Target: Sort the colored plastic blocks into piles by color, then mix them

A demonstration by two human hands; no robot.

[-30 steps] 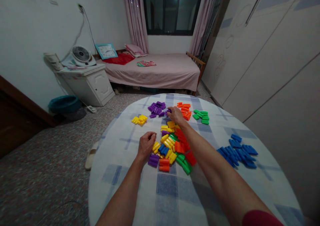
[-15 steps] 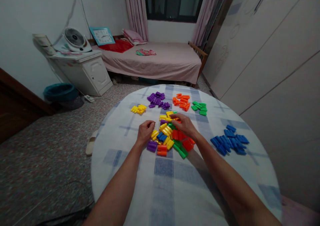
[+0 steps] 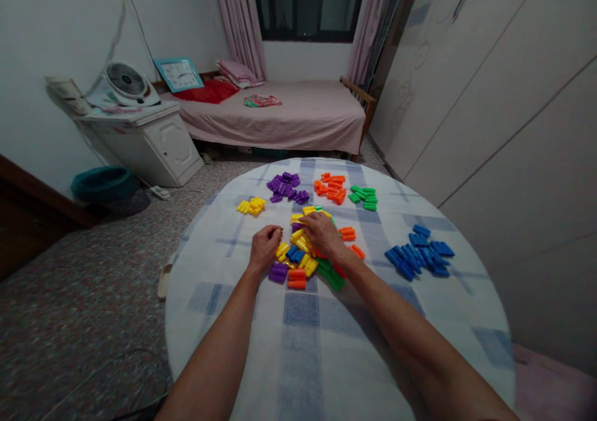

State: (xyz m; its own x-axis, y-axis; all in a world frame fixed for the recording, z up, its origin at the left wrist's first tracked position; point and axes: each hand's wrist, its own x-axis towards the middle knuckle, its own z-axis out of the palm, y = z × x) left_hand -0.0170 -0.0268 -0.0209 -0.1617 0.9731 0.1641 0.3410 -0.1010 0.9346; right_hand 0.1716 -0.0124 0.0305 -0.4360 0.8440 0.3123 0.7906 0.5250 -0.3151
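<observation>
A mixed pile of small tube-shaped plastic pieces [image 3: 296,254] lies mid-table, with yellow, blue, purple, orange and green ones among it. At the pile's left edge, my left hand [image 3: 267,245] rests closed, fingers curled together beside yellow pieces; whatever it may hold is hidden. My right hand [image 3: 321,233] is over the pile, its fingers reaching forward and left onto the yellow pieces at the far side. Its thumb and the pieces beneath the palm are hidden. Close to my right wrist lie orange pieces [image 3: 347,233] and green pieces [image 3: 330,274].
Single-colour groups lie around the pile: yellow pieces [image 3: 252,206], purple pieces [image 3: 284,186], orange pieces [image 3: 330,188], green pieces [image 3: 364,197] and blue pieces [image 3: 418,253]. A checked cloth covers the round table [image 3: 301,340]. Beyond stands a bed [image 3: 298,119].
My right hand has shifted left over the pile, uncovering orange pieces to its right. My left hand stays closed at the pile's left edge. The view has turned slightly right.
</observation>
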